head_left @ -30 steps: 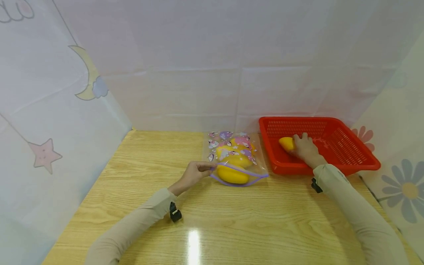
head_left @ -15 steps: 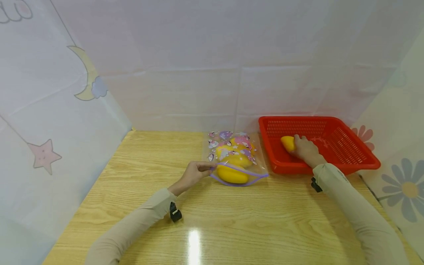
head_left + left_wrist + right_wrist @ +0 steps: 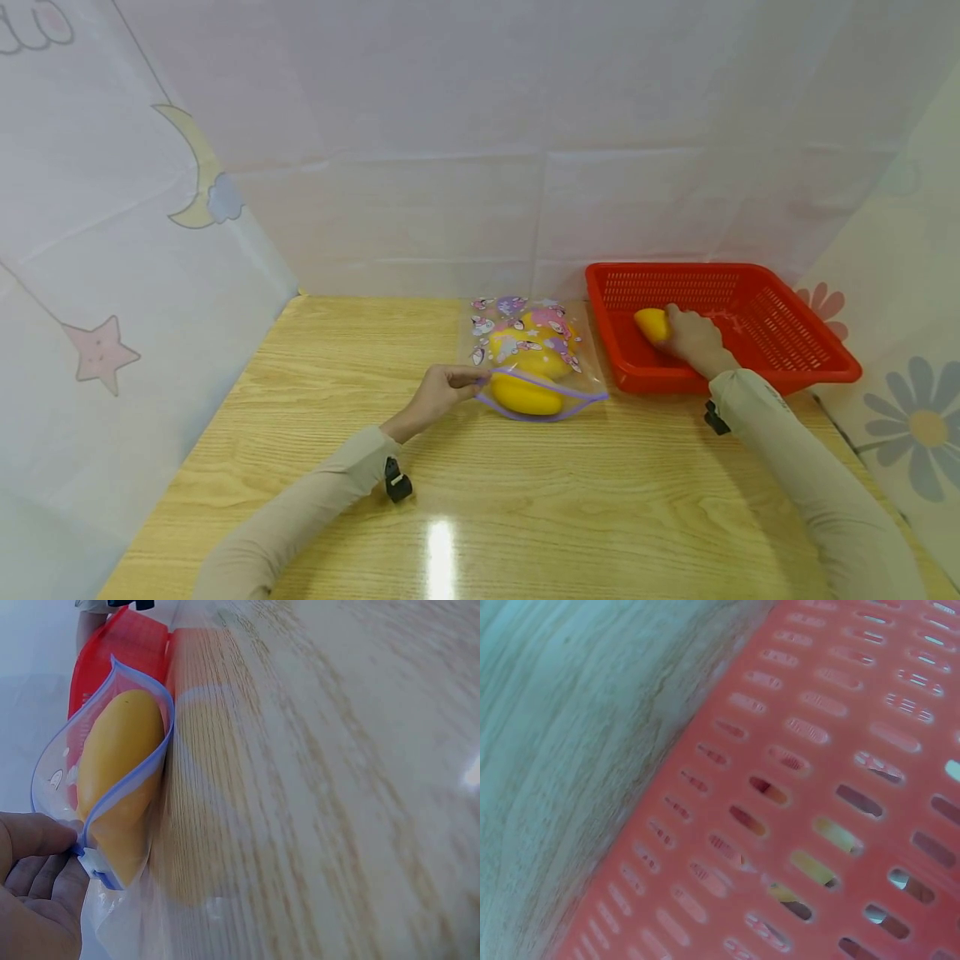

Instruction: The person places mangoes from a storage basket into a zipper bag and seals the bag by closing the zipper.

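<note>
Yellow fruit (image 3: 651, 325): in red basket (image 3: 810, 372), tabletop's (image 3: 525, 508) far R corner; nudged slightly vs. 1 s ago. R hand (image 3: 694, 340) clamped on it: pickup likely begun. L hand (image 3: 435, 396) pinches zip bag (image 3: 597, 398), unmoved.

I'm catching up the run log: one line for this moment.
left hand: pinches zip bag at edge | bag: open, yellow fruits inside | right hand: grips another yellow fruit in red basket

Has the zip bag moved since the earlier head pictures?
No. Judged by the far edge of the table, the zip bag lies in the same place.
</note>
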`<action>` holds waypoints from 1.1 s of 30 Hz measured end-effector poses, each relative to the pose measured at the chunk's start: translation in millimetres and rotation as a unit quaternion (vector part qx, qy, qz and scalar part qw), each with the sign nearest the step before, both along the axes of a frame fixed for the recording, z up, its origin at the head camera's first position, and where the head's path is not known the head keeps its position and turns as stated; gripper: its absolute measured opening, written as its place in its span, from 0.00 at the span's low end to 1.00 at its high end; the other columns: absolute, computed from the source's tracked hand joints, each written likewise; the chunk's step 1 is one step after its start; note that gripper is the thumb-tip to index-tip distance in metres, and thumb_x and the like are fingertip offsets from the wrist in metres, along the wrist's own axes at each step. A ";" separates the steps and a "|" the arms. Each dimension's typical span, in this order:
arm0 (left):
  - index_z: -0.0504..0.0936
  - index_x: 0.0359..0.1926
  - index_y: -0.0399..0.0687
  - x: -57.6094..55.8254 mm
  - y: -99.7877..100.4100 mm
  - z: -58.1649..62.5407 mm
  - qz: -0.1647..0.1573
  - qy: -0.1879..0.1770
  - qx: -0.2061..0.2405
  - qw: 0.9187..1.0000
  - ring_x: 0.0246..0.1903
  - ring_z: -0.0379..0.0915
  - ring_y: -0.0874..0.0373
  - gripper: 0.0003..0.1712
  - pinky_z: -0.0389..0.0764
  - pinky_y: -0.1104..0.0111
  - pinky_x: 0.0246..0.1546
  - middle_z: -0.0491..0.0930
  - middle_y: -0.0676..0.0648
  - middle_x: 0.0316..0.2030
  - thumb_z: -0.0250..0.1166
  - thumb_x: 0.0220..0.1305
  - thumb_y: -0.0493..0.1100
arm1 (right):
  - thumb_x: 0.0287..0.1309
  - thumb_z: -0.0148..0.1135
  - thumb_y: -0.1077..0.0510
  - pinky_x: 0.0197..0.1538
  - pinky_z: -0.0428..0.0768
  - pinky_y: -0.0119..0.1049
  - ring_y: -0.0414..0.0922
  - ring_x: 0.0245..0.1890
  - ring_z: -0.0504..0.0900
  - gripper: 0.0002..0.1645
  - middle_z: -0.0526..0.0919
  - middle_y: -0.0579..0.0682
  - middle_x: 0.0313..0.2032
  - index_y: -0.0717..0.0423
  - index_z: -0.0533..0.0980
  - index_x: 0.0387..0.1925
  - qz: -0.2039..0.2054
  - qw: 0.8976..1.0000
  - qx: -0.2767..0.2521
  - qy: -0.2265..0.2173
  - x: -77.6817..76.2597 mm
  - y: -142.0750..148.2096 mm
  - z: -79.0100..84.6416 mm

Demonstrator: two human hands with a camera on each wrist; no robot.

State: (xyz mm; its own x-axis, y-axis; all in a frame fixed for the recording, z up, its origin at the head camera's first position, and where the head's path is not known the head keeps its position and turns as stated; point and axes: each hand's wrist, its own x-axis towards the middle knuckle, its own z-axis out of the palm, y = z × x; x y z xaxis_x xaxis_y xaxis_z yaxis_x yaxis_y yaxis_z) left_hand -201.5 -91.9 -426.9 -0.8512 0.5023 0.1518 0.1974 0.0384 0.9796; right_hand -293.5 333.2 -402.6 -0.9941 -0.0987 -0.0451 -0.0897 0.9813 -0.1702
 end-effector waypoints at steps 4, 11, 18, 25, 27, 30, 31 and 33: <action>0.73 0.48 0.25 0.0 0.0 -0.3 0.001 0.001 0.002 1.000 0.49 0.67 0.36 0.16 0.74 0.55 0.46 0.72 0.30 0.48 0.54 0.57 0.24 | 0.48 0.60 0.53 0.30 0.73 0.58 0.66 0.35 0.72 0.39 0.69 0.72 0.43 0.69 0.57 0.56 0.000 1.000 -0.001 0.001 0.0 0.4 0.9; 0.73 0.48 0.26 -0.7 -0.7 0.1 -0.001 0.003 -0.002 1.000 0.49 0.67 0.38 0.16 0.75 0.58 0.46 0.72 0.31 0.48 0.54 0.57 0.24 | 0.47 0.62 0.52 0.26 0.73 0.56 0.63 0.31 0.73 0.37 0.73 0.69 0.39 0.69 0.61 0.54 -0.007 1.000 -0.002 0.016 -1.5 4.1 0.2; 0.73 0.48 0.26 -0.6 -1.3 0.8 -0.004 0.009 -0.005 1.000 0.49 0.67 0.37 0.16 0.74 0.57 0.46 0.72 0.31 0.48 0.54 0.57 0.25 | 0.46 0.63 0.50 0.23 0.73 0.54 0.62 0.27 0.73 0.37 0.74 0.68 0.35 0.69 0.64 0.52 -0.006 0.999 -0.004 0.044 0.1 4.5 1.1; 0.73 0.48 0.26 -0.2 -1.3 1.9 -0.006 0.009 -0.007 1.000 0.49 0.67 0.37 0.16 0.74 0.55 0.46 0.72 0.31 0.48 0.54 0.57 0.25 | 0.45 0.65 0.50 0.21 0.70 0.49 0.60 0.27 0.72 0.36 0.75 0.66 0.34 0.67 0.65 0.51 -0.005 0.998 -0.018 0.058 1.2 3.9 5.6; 0.73 0.48 0.25 -0.1 -1.4 1.9 -0.007 0.009 -0.006 1.000 0.49 0.67 0.37 0.16 0.74 0.55 0.46 0.72 0.31 0.48 0.54 0.57 0.24 | 0.45 0.64 0.49 0.22 0.71 0.49 0.60 0.28 0.73 0.37 0.75 0.67 0.36 0.68 0.64 0.52 -0.006 0.998 -0.019 0.056 1.5 4.1 6.5; 0.73 0.48 0.25 0.0 -1.3 1.2 -0.006 0.012 -0.005 1.000 0.49 0.67 0.37 0.16 0.74 0.56 0.46 0.72 0.31 0.48 0.54 0.57 0.24 | 0.46 0.64 0.48 0.23 0.72 0.50 0.60 0.28 0.72 0.39 0.74 0.69 0.38 0.68 0.63 0.54 -0.007 0.998 -0.020 0.052 3.3 3.5 8.0; 0.73 0.48 0.25 -0.1 -1.3 0.9 -0.006 0.013 -0.005 1.000 0.49 0.67 0.37 0.16 0.74 0.56 0.46 0.72 0.31 0.48 0.54 0.57 0.24 | 0.46 0.64 0.48 0.23 0.72 0.50 0.60 0.28 0.72 0.39 0.74 0.69 0.39 0.68 0.62 0.54 -0.008 0.998 -0.020 0.052 3.8 3.5 8.3; 0.73 0.48 0.25 -0.4 -1.0 0.2 -0.004 0.016 -0.007 1.000 0.48 0.68 0.38 0.16 0.75 0.57 0.46 0.72 0.31 0.48 0.54 0.57 0.24 | 0.46 0.64 0.48 0.24 0.72 0.50 0.59 0.28 0.72 0.39 0.73 0.69 0.39 0.67 0.62 0.55 -0.010 0.998 -0.021 0.054 4.9 3.1 9.3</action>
State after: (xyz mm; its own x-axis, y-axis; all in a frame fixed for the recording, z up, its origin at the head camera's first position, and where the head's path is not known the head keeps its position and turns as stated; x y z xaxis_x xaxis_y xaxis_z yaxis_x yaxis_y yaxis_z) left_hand -201.9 -92.9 -426.7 -0.8420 0.5114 0.1719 0.2289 0.0500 0.9722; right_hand -288.6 336.3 -393.3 -0.9947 -0.0790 0.0654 -0.0907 0.9753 -0.2015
